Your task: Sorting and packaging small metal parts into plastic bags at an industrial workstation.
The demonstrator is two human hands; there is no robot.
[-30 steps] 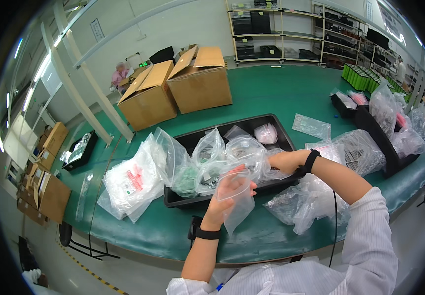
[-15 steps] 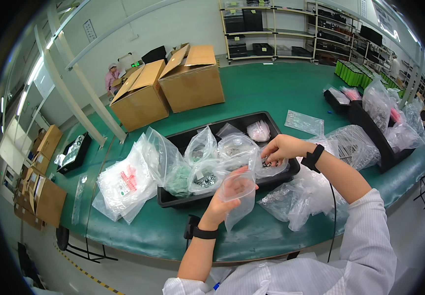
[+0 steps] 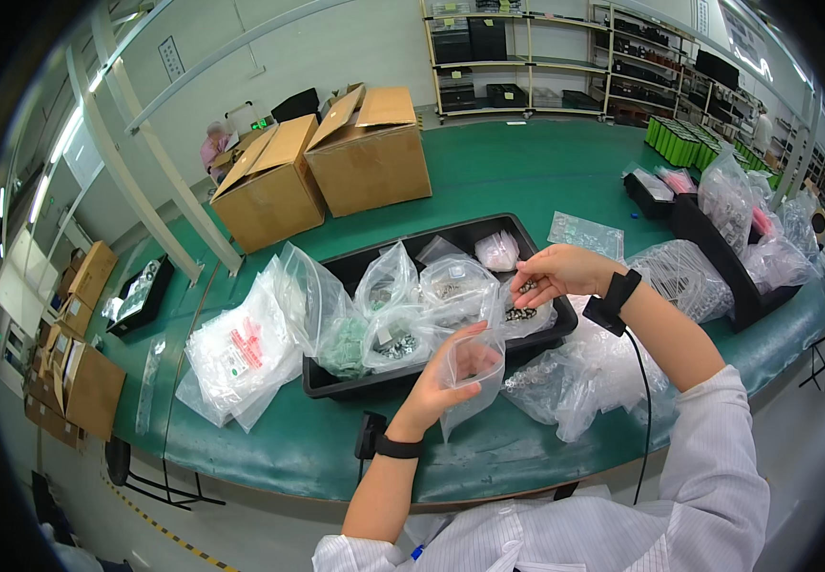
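Small clear plastic bag (image 3: 471, 374) held upright, open, nearly empty.

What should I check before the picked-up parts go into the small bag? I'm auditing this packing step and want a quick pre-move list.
1. Small clear bag gripped by the left hand: ok, held upright above the table edge.
2. Bag mouth open: cannot tell, the top edge is hidden by the fingers.
3. Right hand holding parts: ok, small dark pieces sit at the fingertips.
4. Right hand over the black tray, so drops land inside: ok.
5. Path from right hand to bag free: ok, only open bags in the tray lie below it.
6. Number of pieces pinched: cannot tell, too small.
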